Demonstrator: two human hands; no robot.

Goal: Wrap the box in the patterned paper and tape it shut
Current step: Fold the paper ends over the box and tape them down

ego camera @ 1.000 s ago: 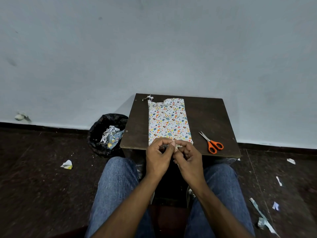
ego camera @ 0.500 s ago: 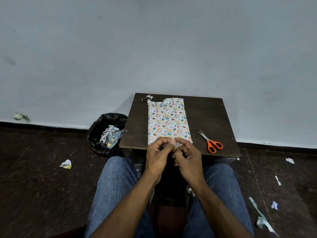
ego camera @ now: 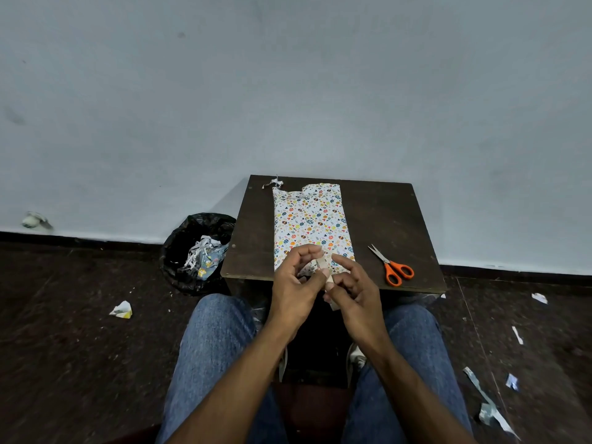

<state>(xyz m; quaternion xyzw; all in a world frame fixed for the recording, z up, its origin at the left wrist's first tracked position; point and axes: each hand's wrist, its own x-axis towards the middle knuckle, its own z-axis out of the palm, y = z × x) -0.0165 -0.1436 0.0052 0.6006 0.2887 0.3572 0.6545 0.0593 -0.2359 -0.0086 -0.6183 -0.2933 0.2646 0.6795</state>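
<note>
Translucent tape strip [ego camera: 324, 271] is pinched between both hands at the counter's [ego camera: 384, 219] near edge: left hand [ego camera: 296, 283] and right hand [ego camera: 355, 288], each grip pressed onto it. The paper-wrapped box [ego camera: 309, 222] lies flat on the counter, orange scissors [ego camera: 392, 267] to its right.

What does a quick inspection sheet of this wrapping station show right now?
Surface: small dark table against a pale wall.
Job's things: wrapped box flat on the table, far end ragged; strip of tape between both hands.
Clutter: orange scissors right of the box; paper scrap at the far edge.
Grippers: left hand and right hand pinch the tape.
Cables: nothing seen.
Surroundings: black bin holding offcuts; floor scraps.
</note>
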